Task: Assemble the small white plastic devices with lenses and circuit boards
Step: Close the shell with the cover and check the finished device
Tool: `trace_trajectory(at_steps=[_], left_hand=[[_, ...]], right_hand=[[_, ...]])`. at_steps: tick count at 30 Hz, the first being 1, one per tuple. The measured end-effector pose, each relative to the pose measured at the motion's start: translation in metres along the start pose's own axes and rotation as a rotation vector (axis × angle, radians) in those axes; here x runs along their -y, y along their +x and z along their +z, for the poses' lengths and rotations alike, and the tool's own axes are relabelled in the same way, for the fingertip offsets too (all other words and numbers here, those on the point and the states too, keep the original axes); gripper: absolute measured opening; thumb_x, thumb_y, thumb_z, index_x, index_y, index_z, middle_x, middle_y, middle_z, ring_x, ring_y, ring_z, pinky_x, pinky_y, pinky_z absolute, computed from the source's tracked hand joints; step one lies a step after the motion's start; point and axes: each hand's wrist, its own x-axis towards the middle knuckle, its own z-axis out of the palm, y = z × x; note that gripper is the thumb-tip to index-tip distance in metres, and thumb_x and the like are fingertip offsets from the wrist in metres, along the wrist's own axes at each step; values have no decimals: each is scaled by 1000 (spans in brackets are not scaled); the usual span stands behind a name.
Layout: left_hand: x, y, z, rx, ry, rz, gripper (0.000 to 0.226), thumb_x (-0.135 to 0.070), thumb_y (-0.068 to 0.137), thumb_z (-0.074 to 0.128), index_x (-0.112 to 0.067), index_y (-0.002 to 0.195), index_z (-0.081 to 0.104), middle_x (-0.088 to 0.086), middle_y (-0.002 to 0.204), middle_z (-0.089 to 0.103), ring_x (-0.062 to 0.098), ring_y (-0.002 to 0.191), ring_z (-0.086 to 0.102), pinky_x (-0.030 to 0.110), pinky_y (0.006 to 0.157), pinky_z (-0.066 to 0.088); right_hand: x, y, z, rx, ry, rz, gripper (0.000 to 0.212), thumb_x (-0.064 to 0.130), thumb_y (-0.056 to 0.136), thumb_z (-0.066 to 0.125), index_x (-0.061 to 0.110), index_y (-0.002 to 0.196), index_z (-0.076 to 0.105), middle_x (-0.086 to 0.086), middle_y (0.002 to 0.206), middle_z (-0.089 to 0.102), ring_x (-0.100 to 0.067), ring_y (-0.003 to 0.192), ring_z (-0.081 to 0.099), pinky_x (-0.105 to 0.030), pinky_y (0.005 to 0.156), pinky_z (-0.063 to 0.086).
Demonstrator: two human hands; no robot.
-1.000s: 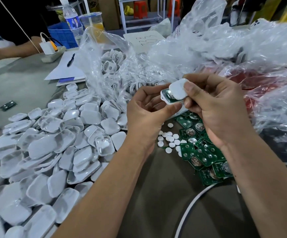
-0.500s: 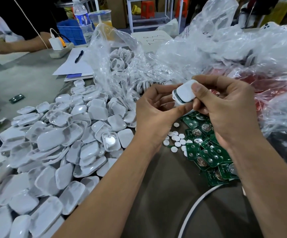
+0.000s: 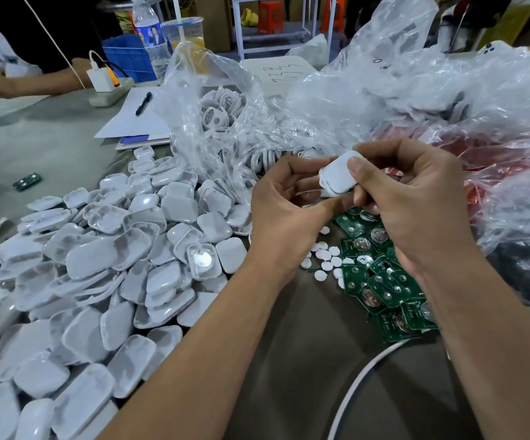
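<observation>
Both hands hold one small white device [image 3: 336, 177] above the table. My right hand [image 3: 409, 201] pinches its white cover from the right, thumb pressed on top. My left hand [image 3: 285, 211] grips its lower half from the left, thumb underneath. The two halves look closed together; no board shows between them. Below the hands lie a pile of green circuit boards [image 3: 381, 277] and several small white discs [image 3: 324, 258]. A big heap of white plastic shells [image 3: 105, 271] fills the left side.
Crumpled clear plastic bags [image 3: 384, 100] with white parts rise behind the hands. A white cable [image 3: 355, 385] curves across the dark cloth near me. At the far left are papers with a pen [image 3: 143, 103], a power strip [image 3: 111, 90], a bottle and another person's arm [image 3: 19, 84].
The white cover has come down onto the lower half, hiding the green board that showed before. The view has shifted so the scene sits further right; both hands keep their hold.
</observation>
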Motion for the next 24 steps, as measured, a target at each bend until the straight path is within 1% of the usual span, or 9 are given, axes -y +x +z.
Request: trace_trajectory(at_steps=[4, 7, 10, 14, 16, 18, 19, 22, 24], left_hand=[[1, 0, -1, 7, -7, -7, 45, 2, 66, 92, -5, 104, 68, 6, 100, 79, 19, 93, 76, 39, 82, 63], [-1, -1, -1, 6, -15, -9, 44, 1, 67, 91, -5, 104, 68, 5, 101, 79, 19, 94, 76, 37, 82, 62], [-1, -1, -1, 4, -28, -9, 44, 3, 68, 91, -1, 105, 67, 7, 103, 78, 23, 97, 76, 40, 84, 62], [-1, 0, -2, 7, -40, -6, 44, 5, 68, 90, 1, 106, 67, 9, 106, 78, 24, 99, 75, 38, 85, 61], [-2, -1, -3, 11, -50, 1, 44, 4, 68, 90, 2, 106, 67, 9, 106, 78, 24, 99, 75, 37, 85, 61], [-3, -1, -3, 16, -69, 9, 44, 5, 68, 90, 2, 106, 67, 10, 105, 78, 24, 99, 76, 35, 83, 61], [-3, -1, -3, 19, -78, 13, 44, 6, 68, 89, 3, 106, 66, 10, 104, 78, 25, 98, 76, 35, 82, 61], [-3, -2, -4, 34, -88, 30, 44, 10, 68, 88, 5, 105, 65, 10, 103, 78, 24, 97, 76, 31, 80, 60], [-3, -3, -3, 45, -85, 39, 44, 11, 68, 88, 6, 105, 65, 9, 104, 78, 22, 96, 76, 28, 78, 59]], right_hand=[[1, 1, -2, 12, -93, -21, 13, 20, 87, 82, 20, 100, 79, -3, 73, 74, -13, 55, 65, -29, 62, 56], [3, 0, -3, 7, -157, -33, 20, 27, 80, 87, 23, 99, 80, -3, 85, 77, -17, 70, 74, -34, 66, 61], [3, 0, -4, -4, -200, -40, 24, 28, 79, 89, 22, 101, 80, -4, 86, 77, -21, 78, 76, -39, 72, 65], [3, -1, -3, -11, -215, -43, 21, 28, 80, 89, 24, 98, 80, -3, 81, 75, -13, 70, 73, -28, 65, 61], [2, -1, -2, -7, -209, -43, 20, 29, 79, 88, 24, 97, 80, -3, 80, 74, -14, 68, 71, -29, 64, 60], [2, -2, -1, -2, -194, -23, 19, 30, 79, 88, 24, 96, 80, -4, 83, 74, -21, 70, 71, -33, 64, 60], [2, -2, 0, 3, -175, 1, 19, 29, 80, 89, 24, 96, 80, -5, 85, 75, -22, 69, 69, -32, 61, 58], [0, -2, 0, 36, -43, 120, 17, 19, 82, 88, 18, 97, 79, -4, 84, 74, -12, 63, 65, -20, 49, 48], [0, -2, -1, 73, 74, 198, 20, 11, 84, 85, 12, 102, 77, -6, 86, 74, -15, 62, 64, -20, 44, 44]])
